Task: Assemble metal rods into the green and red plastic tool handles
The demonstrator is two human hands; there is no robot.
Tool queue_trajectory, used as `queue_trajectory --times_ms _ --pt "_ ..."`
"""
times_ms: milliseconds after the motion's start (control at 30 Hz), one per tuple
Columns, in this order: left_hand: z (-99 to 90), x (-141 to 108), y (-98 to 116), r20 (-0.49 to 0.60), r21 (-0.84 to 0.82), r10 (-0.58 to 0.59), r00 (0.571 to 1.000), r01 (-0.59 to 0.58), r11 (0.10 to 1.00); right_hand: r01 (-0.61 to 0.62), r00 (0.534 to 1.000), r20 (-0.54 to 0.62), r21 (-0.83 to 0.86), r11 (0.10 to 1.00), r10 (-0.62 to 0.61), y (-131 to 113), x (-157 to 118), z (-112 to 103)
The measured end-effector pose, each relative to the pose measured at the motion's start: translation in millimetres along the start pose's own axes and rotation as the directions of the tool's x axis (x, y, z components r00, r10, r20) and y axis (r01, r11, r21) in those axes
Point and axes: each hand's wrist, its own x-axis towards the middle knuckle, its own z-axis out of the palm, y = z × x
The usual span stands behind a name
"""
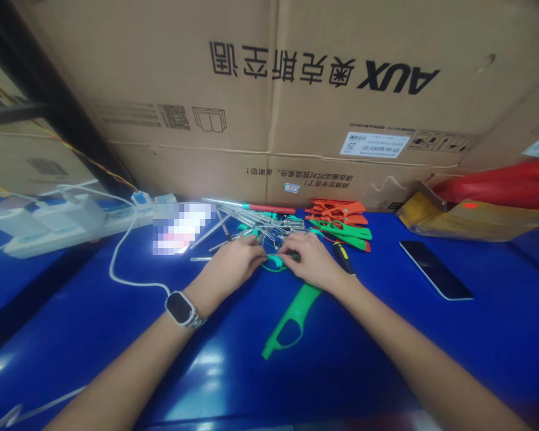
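My left hand [237, 261] and my right hand [309, 258] face each other over the blue table, both with fingers pinched. Between the fingertips runs something thin like a wire, too small to make out; a small teal part [276, 261] shows just there. Behind the hands lies a heap of metal tubes and wires [263, 220]. A green handle shell [291, 320] with an oval opening lies in front of my right hand. Right of that hand is a black and yellow tool handle [342, 257]. A watch [180, 308] is on my left wrist.
Orange shells [336, 211] and green shells [344, 232] are stacked behind. A phone [435, 270] and an open carton [480, 220] lie right. At the left are a power strip [81, 230], white cable [113, 263] and a blurred bright patch. A cardboard wall [314, 129] bounds the back.
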Motion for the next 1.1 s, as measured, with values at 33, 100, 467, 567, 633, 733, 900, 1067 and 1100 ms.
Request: queue_trajectory --times_ms 33,100,467,567,633,733,900,1067,1100 --pt "0.9 1 1 0.004 0.009 -0.008 1.000 0.008 1.000 0.002 1.000 0.003 -0.008 1.000 -0.002 -1 0 0" --pt "2.3 2 3 0.005 0.035 -0.007 1.000 0.007 0.999 0.012 1.000 0.013 -0.030 0.999 -0.012 -2 0 -1" --pt "2.4 1 16 0.022 0.213 -0.009 1.000 0.004 0.977 0.115 0.993 0.045 -0.065 0.991 -0.112 -4 -9 -5" --pt "3.4 1 16 0.023 0.222 -0.014 1.000 0.008 0.975 0.161 0.986 0.059 -0.105 0.981 -0.155 -6 -11 -7" --pt "4.3 0 16 0.011 0.203 -0.019 1.000 0.017 0.979 0.179 0.982 0.074 -0.115 0.977 -0.171 -6 -12 -8" --pt "5.8 0 14 -0.019 0.154 -0.025 1.000 0.028 0.988 0.130 0.991 0.051 -0.045 0.991 -0.127 -6 -14 -6" --pt "8.7 -1 10 -0.053 0.097 -0.027 0.998 0.032 0.995 -0.028 0.999 -0.034 0.212 0.977 0.036 -2 -15 3" --pt "10.3 -1 8 -0.078 0.066 -0.018 0.997 0.024 0.998 -0.096 0.993 -0.037 0.279 0.955 0.111 -1 -12 6" --pt "10.4 -1 8 -0.082 0.061 -0.021 0.996 0.026 0.998 -0.102 0.993 -0.035 0.275 0.956 0.116 -1 -12 6"
